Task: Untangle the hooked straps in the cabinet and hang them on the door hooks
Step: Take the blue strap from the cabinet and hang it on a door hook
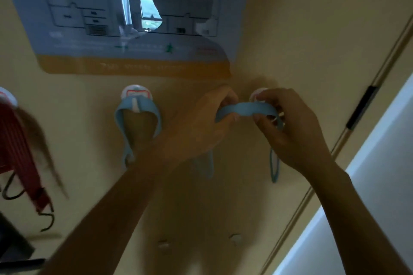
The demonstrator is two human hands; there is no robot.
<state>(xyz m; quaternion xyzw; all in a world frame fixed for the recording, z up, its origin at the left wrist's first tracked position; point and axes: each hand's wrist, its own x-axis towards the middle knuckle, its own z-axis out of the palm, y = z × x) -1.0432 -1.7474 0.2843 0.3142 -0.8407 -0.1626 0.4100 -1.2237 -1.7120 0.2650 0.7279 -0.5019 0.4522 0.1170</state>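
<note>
A light blue strap (245,110) is stretched flat between my left hand (201,123) and my right hand (288,127), both pinching it in front of the right door hook (257,95). Its loose ends hang down below my hands. A second blue strap (137,118) hangs in a loop from the middle hook (136,92). At the far left, red straps (20,158) with black metal hooks hang from a third hook (7,97), blurred.
A glossy floor-plan poster (134,18) is stuck on the cream door above the hooks. The door's edge and a dark hinge (359,107) run diagonally at the right. Two small knobs (164,244) show lower down the door.
</note>
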